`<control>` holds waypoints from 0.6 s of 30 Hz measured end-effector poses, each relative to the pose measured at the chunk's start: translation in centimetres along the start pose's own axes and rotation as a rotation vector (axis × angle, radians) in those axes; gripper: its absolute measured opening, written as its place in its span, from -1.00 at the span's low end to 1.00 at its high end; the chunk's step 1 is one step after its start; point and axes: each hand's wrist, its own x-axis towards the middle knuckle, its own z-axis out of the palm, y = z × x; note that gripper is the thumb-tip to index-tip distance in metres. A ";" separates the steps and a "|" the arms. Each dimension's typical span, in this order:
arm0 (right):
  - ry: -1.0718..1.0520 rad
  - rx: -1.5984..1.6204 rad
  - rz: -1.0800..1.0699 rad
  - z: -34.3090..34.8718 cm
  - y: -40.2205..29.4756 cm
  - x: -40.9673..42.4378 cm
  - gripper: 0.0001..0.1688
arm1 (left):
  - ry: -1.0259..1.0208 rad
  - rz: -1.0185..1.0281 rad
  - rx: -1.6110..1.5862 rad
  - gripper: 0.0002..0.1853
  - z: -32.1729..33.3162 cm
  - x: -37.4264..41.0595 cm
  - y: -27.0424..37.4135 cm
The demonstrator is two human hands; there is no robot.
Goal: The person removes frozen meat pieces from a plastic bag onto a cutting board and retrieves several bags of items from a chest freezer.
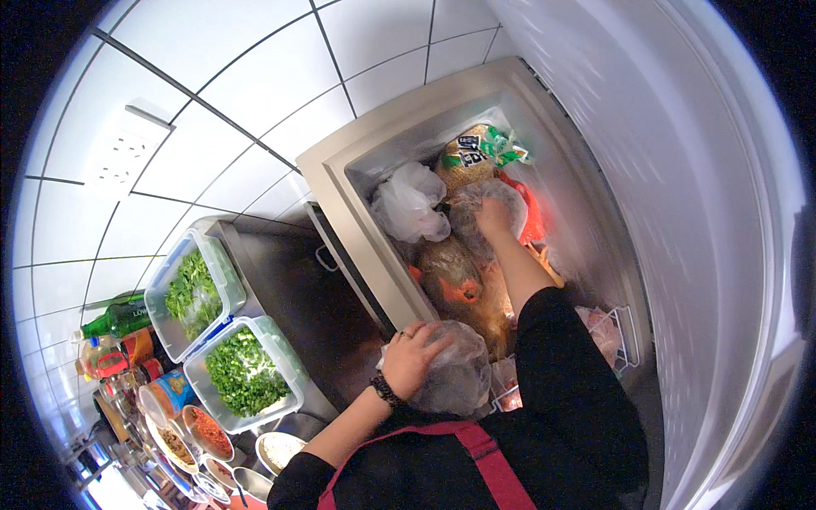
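Inside an open chest freezer [376, 255], my right hand [495, 218] reaches onto a clear plastic bag [475, 204]; its fingertips are partly hidden, so its hold is unclear. Around that bag lie a white plastic bag [411, 201], a printed bag of yellowish food [465, 167], a red plastic bag [528, 207] and a dark wrapped bundle [446, 264]. My left hand [411, 357] rests with spread fingers on another clear plastic bag [456, 370] at the freezer's near edge. Whether it grips this bag cannot be told.
Left of the freezer is a dark metal surface [287, 287]. Two plastic tubs hold leafy greens [194, 293] and chopped green onions [245, 373]. Several bowls, jars and a green bottle [121, 319] stand beyond. The raised freezer lid [688, 191] is at right, near a white wire basket [628, 338].
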 end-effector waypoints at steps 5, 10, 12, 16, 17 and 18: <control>-0.003 0.005 0.051 1.1 -0.5 0.8 -0.71 | 0.029 0.130 0.055 -0.69 3.7 1.7 -1.4; 0.034 0.431 0.243 -0.2 1.8 2.9 -0.67 | 0.082 0.143 0.010 -0.74 4.7 3.1 -2.8; -0.017 0.623 0.325 0.3 2.7 3.0 -0.63 | 0.081 0.152 0.028 -0.72 4.6 3.1 -2.9; 0.030 0.475 0.160 -0.4 1.6 2.3 -0.62 | 0.073 0.154 0.041 -0.68 4.5 3.1 -3.0; 0.086 0.300 0.031 -0.8 0.8 1.8 -0.62 | 0.066 0.147 0.034 -0.68 4.6 3.0 -3.0; 0.144 0.126 -0.095 -1.3 0.0 1.2 -0.61 | 0.057 0.145 0.029 -0.68 4.5 3.1 -3.0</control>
